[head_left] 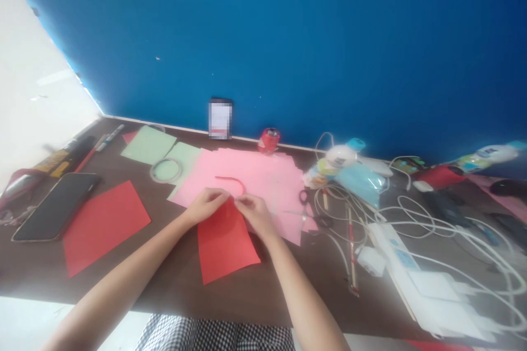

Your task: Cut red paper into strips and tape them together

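Note:
My left hand [208, 204] is closed in a pinch at the top end of a red sheet of paper [226, 249]. Just to its right, my right hand [255, 215] also pinches at that top end, the fingertips of both hands almost meeting. A thin, curved red strip [234, 179] rises above the fingers over pink paper sheets [263, 175]; whether it joins the red sheet is hidden by the fingers. Scissors [303, 211] with dark handles lie right of my right hand, on the pink sheets' edge.
Left on the brown table [164, 279] are a phone [57, 205], another red sheet [107, 225], green sheets [148, 144] and a tape roll [165, 170]. A red container [269, 140] stands behind. To the right lie glue bottles, tangled white cables and a power strip [397, 263].

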### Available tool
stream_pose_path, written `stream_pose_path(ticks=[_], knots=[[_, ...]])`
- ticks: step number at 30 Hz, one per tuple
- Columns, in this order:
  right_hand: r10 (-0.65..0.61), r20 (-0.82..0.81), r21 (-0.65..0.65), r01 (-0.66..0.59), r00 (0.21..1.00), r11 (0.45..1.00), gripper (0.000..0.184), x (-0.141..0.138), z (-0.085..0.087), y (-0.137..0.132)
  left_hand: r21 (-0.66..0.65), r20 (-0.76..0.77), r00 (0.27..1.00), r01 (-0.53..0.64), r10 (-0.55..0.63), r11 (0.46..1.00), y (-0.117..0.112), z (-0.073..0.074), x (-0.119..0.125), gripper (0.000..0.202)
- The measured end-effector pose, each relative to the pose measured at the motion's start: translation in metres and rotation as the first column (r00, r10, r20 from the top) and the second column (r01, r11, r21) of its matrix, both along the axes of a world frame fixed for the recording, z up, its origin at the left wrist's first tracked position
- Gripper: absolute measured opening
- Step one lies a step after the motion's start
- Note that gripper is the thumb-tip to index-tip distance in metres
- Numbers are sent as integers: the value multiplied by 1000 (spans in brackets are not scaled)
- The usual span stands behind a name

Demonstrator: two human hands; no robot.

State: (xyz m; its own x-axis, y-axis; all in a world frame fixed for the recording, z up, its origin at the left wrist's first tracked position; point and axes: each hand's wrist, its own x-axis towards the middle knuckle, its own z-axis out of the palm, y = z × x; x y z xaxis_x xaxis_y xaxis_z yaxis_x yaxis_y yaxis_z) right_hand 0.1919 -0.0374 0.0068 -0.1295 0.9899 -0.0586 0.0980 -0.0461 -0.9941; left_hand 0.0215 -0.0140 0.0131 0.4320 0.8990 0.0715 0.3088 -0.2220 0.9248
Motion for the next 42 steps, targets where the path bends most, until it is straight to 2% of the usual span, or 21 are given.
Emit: stream_pose_path(ticks=[5, 10, 18, 25, 32, 38, 42], knots=[[-12, 68, 73, 7, 998, 997, 12, -4, -4, -1, 19, -21, 1000, -13, 13, 1000, -1, -3, 1, 19], [-27, 125, 135, 10, 992, 991, 10, -7, -7, -3, 128, -110, 994, -7, 21, 992, -5, -2, 3, 16], [-1, 222, 170, -38, 975, 985, 8, -10, -9, -7, 280, -307, 952, 97, -7, 955, -7, -4, 2, 11], [35, 222, 161, -72, 974, 984, 9, -9, -6, -6, 221, -249, 968, 72, -15, 973, -3, -5, -1, 12], [18, 200, 178, -54, 980, 983, 7, -5, -10, -2, 185, -131, 988, -57, 83, 981, 6, -9, -7, 14], [20, 195, 175, -55, 981, 983, 8, -6, -8, -3, 170, -99, 991, -74, 91, 983, 7, -10, -3, 12], [47, 219, 164, -84, 975, 983, 14, -6, -9, -3, 183, -135, 990, -18, 43, 983, 4, -10, -2, 13]])
